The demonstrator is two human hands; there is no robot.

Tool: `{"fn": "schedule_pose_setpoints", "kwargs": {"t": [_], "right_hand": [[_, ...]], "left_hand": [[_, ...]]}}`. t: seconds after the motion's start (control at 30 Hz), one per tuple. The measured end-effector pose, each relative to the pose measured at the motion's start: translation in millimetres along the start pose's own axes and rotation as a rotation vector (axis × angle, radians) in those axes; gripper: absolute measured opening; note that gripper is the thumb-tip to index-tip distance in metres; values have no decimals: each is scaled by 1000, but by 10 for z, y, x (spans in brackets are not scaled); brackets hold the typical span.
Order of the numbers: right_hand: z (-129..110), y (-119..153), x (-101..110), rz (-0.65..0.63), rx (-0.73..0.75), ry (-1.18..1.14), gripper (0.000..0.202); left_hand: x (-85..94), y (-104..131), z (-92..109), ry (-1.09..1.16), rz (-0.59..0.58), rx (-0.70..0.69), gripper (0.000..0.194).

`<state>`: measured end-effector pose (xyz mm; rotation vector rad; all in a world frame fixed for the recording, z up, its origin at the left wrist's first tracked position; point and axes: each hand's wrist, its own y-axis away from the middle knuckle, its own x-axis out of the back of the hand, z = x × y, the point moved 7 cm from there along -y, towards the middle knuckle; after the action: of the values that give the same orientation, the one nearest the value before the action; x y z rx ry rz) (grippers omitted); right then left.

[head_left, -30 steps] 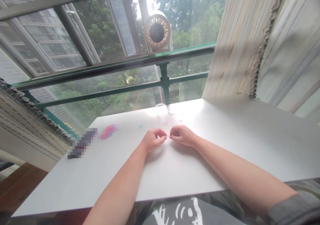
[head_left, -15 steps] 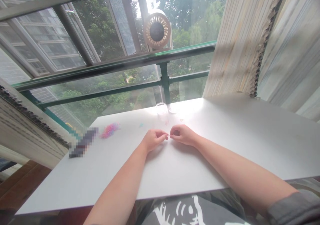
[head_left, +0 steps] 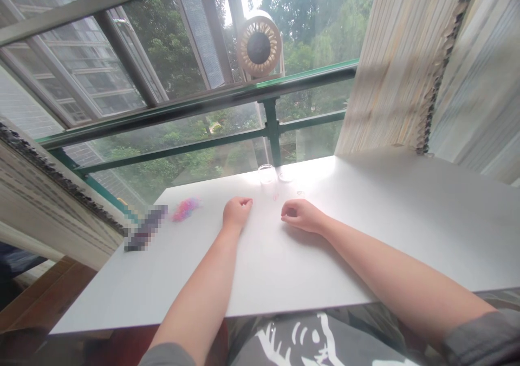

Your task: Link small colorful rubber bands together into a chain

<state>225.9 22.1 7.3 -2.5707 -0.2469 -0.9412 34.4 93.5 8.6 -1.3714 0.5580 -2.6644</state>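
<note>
"So, which step are you seeing here?"

"Fine fingertip work on tiny pieces, I'm judging. The left hand (head_left: 235, 213) is resting low over the tabletop (head_left: 406, 220), and the right hand (head_left: 305, 215) is facing it across a gap."

"And the fingers?"

"On both hands, thumb and forefinger are curling inward with the tips sitting close. Whether they're meeting, or pinching something tiny, I'm not able to tell."

"Where are the pieces lying?"

"A pink ring-like piece (head_left: 276, 196) is lying just beyond the right fingertips, and a small pale loop (head_left: 300, 194) is sitting just beyond the right knuckles. A pile of pink and purple bits (head_left: 186, 209) is spreading well to the left of the left fingers, with a blurred dark object (head_left: 146, 229) lying farther out."

"What is the next move calling for?"

"A light, exact pinch, I'm thinking; anything that small is probably slipping easily."

"Are any edges crowding it?"

"The far edge (head_left: 211, 181) is running beyond the fingers, and a clear round container (head_left: 267, 176) and a lid-like disc (head_left: 285, 176) are standing near it, so pushing forward is risking a knock. The near edge (head_left: 309, 308) is lying well back from the fingers, and wide white surface is stretching to their right."
</note>
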Motion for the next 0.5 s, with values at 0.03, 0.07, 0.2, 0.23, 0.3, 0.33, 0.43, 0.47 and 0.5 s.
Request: {"fn": "schedule_pose_setpoints", "kwargs": {"t": [0.03, 0.07, 0.2, 0.23, 0.3, 0.33, 0.43, 0.47, 0.5], "right_hand": [[-1, 0, -2, -2, 0, 0, 10], [-3, -1, -2, -4, 0, -1, 10], [-10, 1, -4, -12, -8, -4, 10], [-11, 2, -4, -14, -9, -4, 10], [-15, 4, -6, -19, -9, -4, 11], [-15, 4, -5, -18, -8, -3, 10], [-7, 2, -4, -17, -9, -4, 11], [-3, 1, -5, -18, -9, -6, 11], [0, 0, -6, -19, -10, -8, 11]], "left_hand": [[-15, -11, -25, -24, -5, 7, 23], [-34, -15, -38, -45, -15, 10, 23], [-101, 6, -32, -83, -60, 15, 25], [-111, 13, -30, -82, -72, 19, 26], [-115, 23, -33, -77, -93, 33, 27], [-107, 26, -40, -76, -97, 43, 27], [-55, 31, -59, -71, -92, 59, 27], [-40, 33, -61, -70, -94, 56, 29], [-32, 37, -62, -70, -102, 53, 31]]}}
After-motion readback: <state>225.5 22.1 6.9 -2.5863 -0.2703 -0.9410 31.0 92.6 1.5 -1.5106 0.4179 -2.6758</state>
